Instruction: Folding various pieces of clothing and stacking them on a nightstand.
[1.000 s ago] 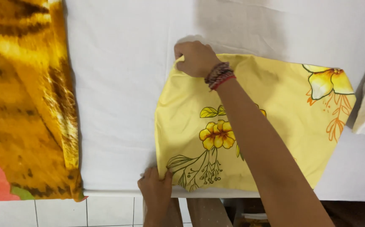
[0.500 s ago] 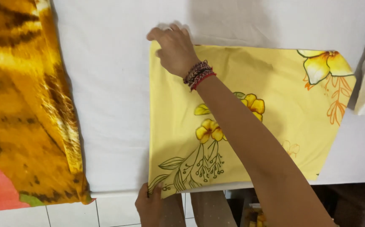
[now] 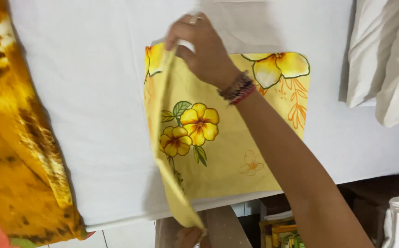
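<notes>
The right hand (image 3: 204, 48) pinches the far corner of a yellow flowered cloth (image 3: 227, 151), fingers closed tight on the fabric; beaded bracelets (image 3: 237, 88) circle its wrist. The left hand (image 3: 190, 236) is only partly in view at the bottom edge, its grip closed on the near corner of the same cloth, though the fingers are mostly hidden behind the fabric.

Half a second ago the cloth lay spread flat with its left edge pressed down. Now that edge has been lifted off the surface and stands up as a loose fold between the two hands, while the rest of the cloth lies flat on the white sheet (image 3: 94, 115) covering the tabletop. The right hand has moved rightward and further from the person, and the cloth appears narrower than before.

An orange and brown patterned cloth (image 3: 15, 151) lies to the left, apart from the yellow one. Folded white fabric (image 3: 383, 59) sits at the far right.
</notes>
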